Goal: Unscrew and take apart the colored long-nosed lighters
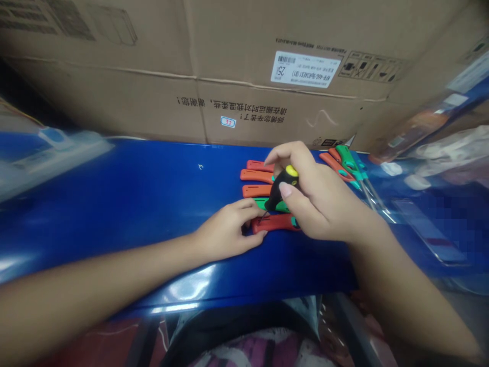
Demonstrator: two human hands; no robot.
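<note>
My left hand [229, 229] pinches the end of a red stick lighter [273, 223] that lies on the blue table nearest me. My right hand [321, 199] is wrapped round a short screwdriver [281, 187] with a black and yellow handle. The screwdriver slants down, and its thin tip meets the red handle near the slots, beside my left fingers. Just behind lie a green lighter [282, 205], an orange lighter [255, 191], another orange lighter [255, 176] and a red one [260, 165], in a row. My right hand hides their far ends.
A large cardboard box [153, 102] stands along the back of the blue table [114, 204]. More lighters with metal tubes, one a green lighter [346, 158], lie in a pile to the right. Farther right are a phone [430, 232] and an orange bottle [412, 135]. A blurred white object [57, 158] is at left.
</note>
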